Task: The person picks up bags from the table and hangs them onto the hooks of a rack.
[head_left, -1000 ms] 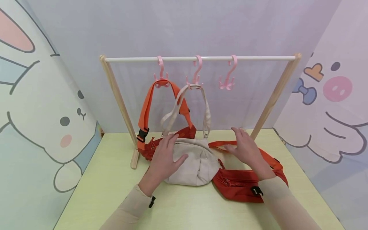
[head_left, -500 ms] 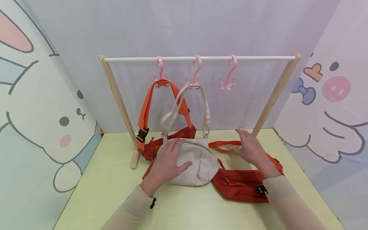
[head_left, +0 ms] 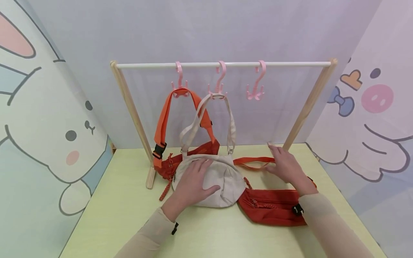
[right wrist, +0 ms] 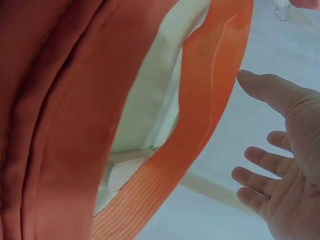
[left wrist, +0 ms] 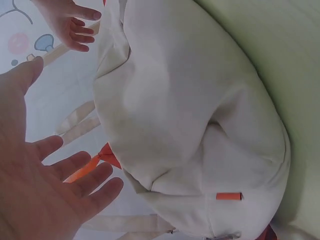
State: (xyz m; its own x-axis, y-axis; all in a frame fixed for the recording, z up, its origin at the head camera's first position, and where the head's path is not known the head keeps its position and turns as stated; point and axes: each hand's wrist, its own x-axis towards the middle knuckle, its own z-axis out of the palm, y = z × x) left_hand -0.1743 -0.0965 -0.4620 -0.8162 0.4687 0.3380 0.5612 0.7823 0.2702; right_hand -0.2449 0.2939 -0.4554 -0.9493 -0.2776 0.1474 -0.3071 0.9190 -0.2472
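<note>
A beige waist bag (head_left: 227, 188) hangs by its strap from the middle pink hook (head_left: 220, 82), its body low at the table. My left hand (head_left: 191, 186) hovers over its left half, fingers spread and holding nothing; in the left wrist view the palm (left wrist: 30, 190) faces the bag's fabric. On the right a red waist bag (head_left: 272, 206) lies on the table with its orange strap (head_left: 253, 160) looped behind it. Above that strap is my right hand (head_left: 285, 166), fingers loosely extended, with the thumb near the strap's edge in the right wrist view. My right forearm covers the bag's right end.
Another red waist bag (head_left: 171, 165) hangs from the left pink hook (head_left: 180, 77) by its orange strap, partly behind the beige bag. The right pink hook (head_left: 256, 84) bears nothing. A white rail (head_left: 145, 66) on wooden legs carries the hooks. Cartoon-printed walls enclose the table (head_left: 116, 211).
My left hand has drifted right and slightly toward me over the beige bag. The right hand has moved right along the orange strap. The bags stay where they were.
</note>
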